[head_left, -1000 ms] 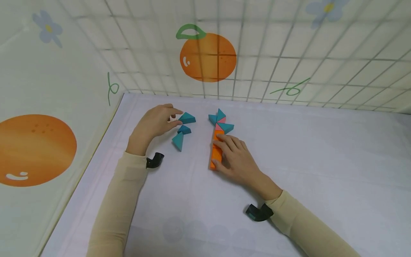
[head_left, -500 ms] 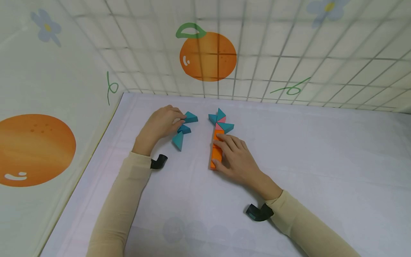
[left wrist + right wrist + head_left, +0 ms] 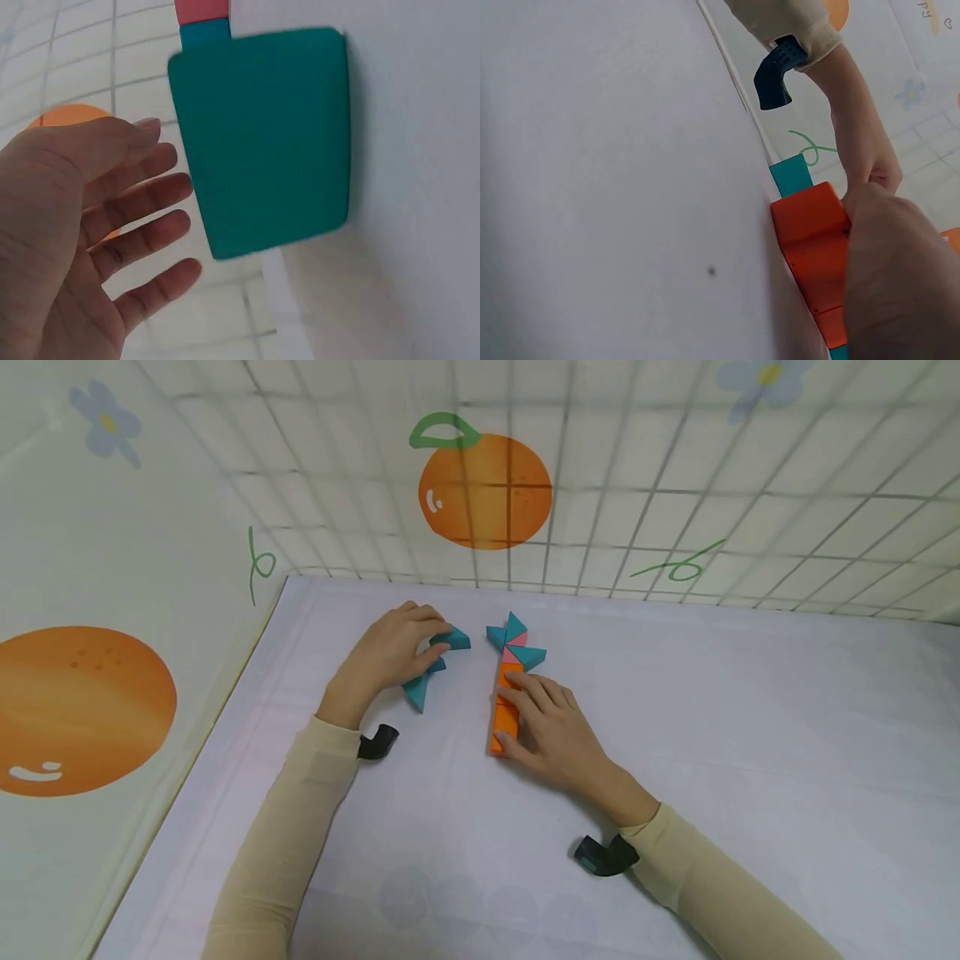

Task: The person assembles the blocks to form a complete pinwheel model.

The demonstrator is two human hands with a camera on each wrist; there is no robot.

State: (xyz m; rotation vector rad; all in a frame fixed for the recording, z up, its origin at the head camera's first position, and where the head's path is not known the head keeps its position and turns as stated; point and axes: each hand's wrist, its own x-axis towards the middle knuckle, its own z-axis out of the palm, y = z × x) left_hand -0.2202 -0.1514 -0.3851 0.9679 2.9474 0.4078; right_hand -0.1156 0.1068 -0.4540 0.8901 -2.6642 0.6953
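Observation:
My left hand [image 3: 390,647] pinches a teal wedge-shaped block [image 3: 461,640] between thumb and fingertips. Just below it lie two other teal blocks, one partly hidden by the thumb and a triangular block [image 3: 416,693] nearer me. In the left wrist view, a large teal face [image 3: 262,142] fills the middle, beside the fingers. The fingertips of my right hand [image 3: 558,727] rest on a row of orange blocks [image 3: 506,720]. At the row's far end, pink blocks [image 3: 517,640] and several teal blocks [image 3: 531,657] meet in a fan. The right wrist view shows the orange blocks [image 3: 810,244] close up.
A white-lilac cloth covers the table [image 3: 750,735]. A wall [image 3: 600,468] with grid lines and a printed orange runs along the back, and another stands at the left. Black curved pieces [image 3: 606,857] are attached at both wrists.
The left hand has moved a little to the right, and the teal block it pinches has shifted right with it. The right hand and the orange row have stayed in place.

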